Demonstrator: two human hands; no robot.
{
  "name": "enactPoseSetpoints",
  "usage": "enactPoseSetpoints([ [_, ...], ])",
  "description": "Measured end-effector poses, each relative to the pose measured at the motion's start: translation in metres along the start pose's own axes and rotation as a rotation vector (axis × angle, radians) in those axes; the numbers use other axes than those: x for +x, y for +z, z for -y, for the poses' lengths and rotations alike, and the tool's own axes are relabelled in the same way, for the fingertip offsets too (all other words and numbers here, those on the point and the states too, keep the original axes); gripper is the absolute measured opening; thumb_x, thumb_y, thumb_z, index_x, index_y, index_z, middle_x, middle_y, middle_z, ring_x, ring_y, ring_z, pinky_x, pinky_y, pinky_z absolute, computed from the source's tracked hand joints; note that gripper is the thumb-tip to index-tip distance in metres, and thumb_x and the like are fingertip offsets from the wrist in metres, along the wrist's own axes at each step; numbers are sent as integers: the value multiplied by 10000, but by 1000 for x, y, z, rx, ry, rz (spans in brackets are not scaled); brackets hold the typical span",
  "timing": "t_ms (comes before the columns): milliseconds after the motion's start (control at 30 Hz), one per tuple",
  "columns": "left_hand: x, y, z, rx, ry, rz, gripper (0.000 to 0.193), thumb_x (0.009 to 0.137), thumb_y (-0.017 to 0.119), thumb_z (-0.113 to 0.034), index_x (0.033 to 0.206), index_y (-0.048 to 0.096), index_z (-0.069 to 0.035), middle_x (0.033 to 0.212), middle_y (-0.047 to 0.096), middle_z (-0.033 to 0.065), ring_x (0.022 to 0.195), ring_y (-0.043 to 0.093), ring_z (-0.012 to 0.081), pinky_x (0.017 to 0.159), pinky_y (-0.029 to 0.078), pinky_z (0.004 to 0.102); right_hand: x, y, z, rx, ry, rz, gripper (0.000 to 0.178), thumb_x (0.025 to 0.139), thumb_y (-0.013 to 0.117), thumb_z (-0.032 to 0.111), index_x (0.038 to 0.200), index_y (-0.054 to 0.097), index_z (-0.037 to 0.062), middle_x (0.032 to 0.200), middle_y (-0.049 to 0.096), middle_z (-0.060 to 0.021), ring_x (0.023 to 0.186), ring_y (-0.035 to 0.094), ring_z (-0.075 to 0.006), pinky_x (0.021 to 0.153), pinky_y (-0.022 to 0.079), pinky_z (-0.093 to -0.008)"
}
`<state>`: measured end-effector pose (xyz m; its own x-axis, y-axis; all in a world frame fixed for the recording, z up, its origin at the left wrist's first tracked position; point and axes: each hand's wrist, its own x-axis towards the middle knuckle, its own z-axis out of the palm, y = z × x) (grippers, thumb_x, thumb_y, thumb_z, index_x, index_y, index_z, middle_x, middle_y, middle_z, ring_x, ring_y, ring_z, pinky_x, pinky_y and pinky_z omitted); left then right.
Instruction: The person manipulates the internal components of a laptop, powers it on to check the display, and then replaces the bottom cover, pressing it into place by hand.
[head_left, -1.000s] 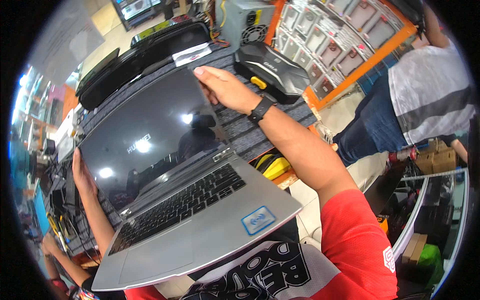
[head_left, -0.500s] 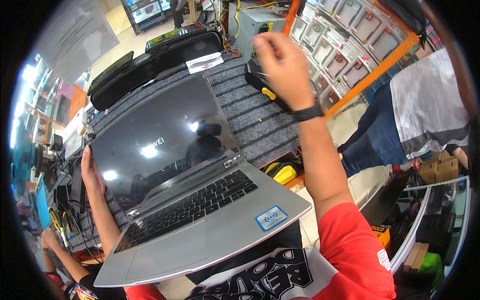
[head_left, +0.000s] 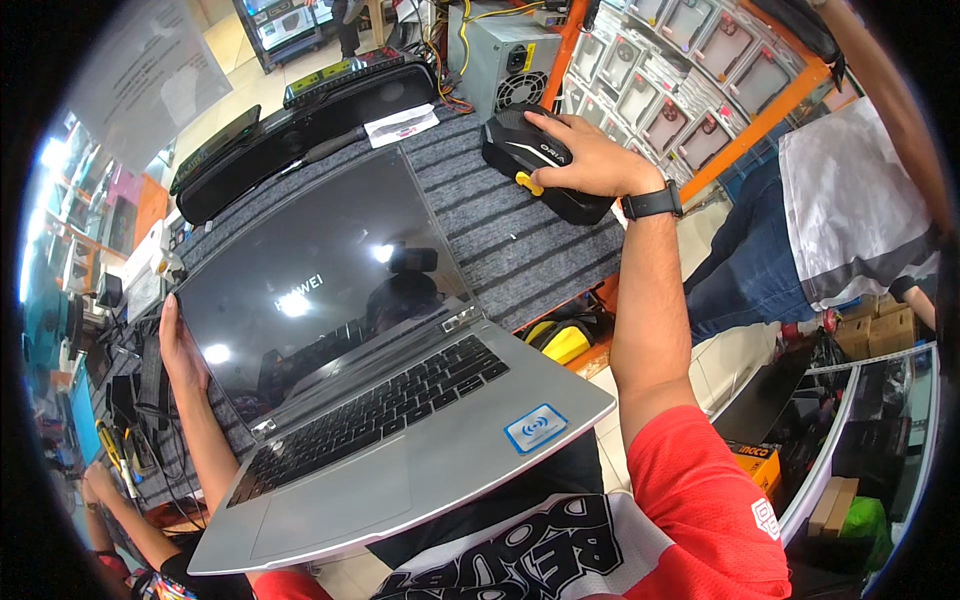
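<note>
Laptop (head_left: 370, 420) at lower centre-left of the frame could slip if the left hand (head_left: 182, 350), clamped on its screen (head_left: 330, 255), loosens; whether right hand's (head_left: 600, 165) grip holds black case (head_left: 512, 138), upper centre, one cannot tell.

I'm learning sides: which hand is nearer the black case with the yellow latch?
Right. The right hand is on the black case; the left hand is farther, at the laptop screen's left edge.

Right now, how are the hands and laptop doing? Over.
Left hand at screen's left edge. Right hand spread on black case. Laptop open, screen reflecting lights. White slip beyond laptop, clear of both hands.
</note>
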<state>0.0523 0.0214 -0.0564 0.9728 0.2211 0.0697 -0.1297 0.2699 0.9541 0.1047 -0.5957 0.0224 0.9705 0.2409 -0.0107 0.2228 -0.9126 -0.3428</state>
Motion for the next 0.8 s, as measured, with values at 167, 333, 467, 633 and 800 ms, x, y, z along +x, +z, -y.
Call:
enactPoseSetpoints([
  [167, -1, -2, 0, 1, 4, 11, 305, 1025, 563, -265, 1205, 616, -25, 1163, 653, 51, 1088, 608, 153, 980, 454, 305, -2, -4, 3, 43, -3, 43, 933, 778, 710, 557, 1556, 324, 217, 1480, 346, -325, 1387, 353, -464, 1139, 334, -463],
  [333, 0, 0, 1, 14, 5, -28, 308, 1024, 566, -265, 1213, 612, -27, 1165, 646, 44, 1095, 597, 145, 985, 449, 303, -1, -5, -3, 76, -16, 75, 978, 771, 721, 603, 1570, 286, 245, 1508, 289, -336, 1405, 311, -481, 1155, 304, -480],
  [467, 3, -8, 3, 22, 12, -30, 325, 1022, 569, -269, 1233, 607, -25, 1184, 636, 40, 1118, 583, 145, 1001, 436, 304, -1, -1, 7, 8, 19, 54, 1070, 708, 754, 655, 1576, 266, 265, 1525, 263, -342, 1416, 290, -499, 1160, 297, -480],
  [633, 3, -9, 5, 11, 26, -39, 340, 1023, 567, -276, 1245, 603, -21, 1196, 633, 41, 1131, 574, 147, 1016, 423, 308, -6, 6, 28, -136, 150, 10, 1145, 636, 782, 697, 1572, 264, 290, 1523, 269, -346, 1413, 294, -511, 1147, 310, -507],
  [800, 2, -8, 1, 14, -11, 0, 336, 1028, 558, -271, 1246, 603, -19, 1204, 634, 47, 1128, 577, 147, 1018, 421, 310, -3, 5, 33, -161, 189, 10, 1102, 659, 769, 688, 1567, 267, 316, 1496, 326, -330, 1377, 361, -502, 1124, 339, -526],
])
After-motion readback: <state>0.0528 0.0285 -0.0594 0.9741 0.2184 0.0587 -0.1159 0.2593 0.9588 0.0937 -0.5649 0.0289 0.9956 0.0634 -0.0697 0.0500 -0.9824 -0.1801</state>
